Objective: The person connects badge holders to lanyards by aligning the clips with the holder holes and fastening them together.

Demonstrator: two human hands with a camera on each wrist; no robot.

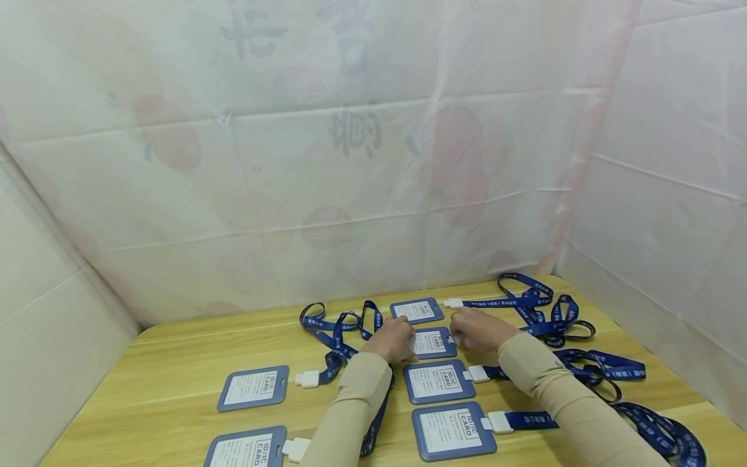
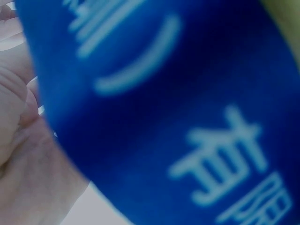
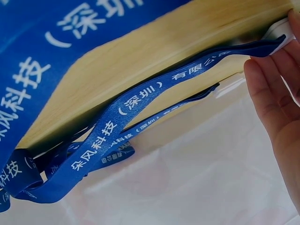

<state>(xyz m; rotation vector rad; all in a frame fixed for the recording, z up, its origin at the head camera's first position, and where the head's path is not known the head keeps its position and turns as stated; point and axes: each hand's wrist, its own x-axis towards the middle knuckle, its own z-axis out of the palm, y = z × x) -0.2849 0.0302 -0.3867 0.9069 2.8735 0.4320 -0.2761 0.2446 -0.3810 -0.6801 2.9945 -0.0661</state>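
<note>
In the head view, my left hand [image 1: 392, 340] grips the left edge of a blue ID card holder [image 1: 433, 343] with a white printed insert. At that holder's right end, my right hand [image 1: 480, 329] pinches the white clip [image 3: 280, 33] of a blue lanyard. Its printed strap [image 3: 140, 96] runs away from the fingers in the right wrist view, toward a loose bundle. A blurred blue strap [image 2: 154, 112] covers most of the left wrist view, with part of the left hand [image 2: 33, 154] behind it; the holder is hidden there.
Behind the gripped holder lies another card holder [image 1: 417, 311], its lanyard clip [image 1: 453, 303] just apart. Two holders [image 1: 439, 381] with clipped lanyards lie nearer. On the left are two more holders [image 1: 253, 388] and tangled lanyards [image 1: 335, 327]. Cloth walls [image 1: 292, 194] border the wooden table [image 1: 157, 383].
</note>
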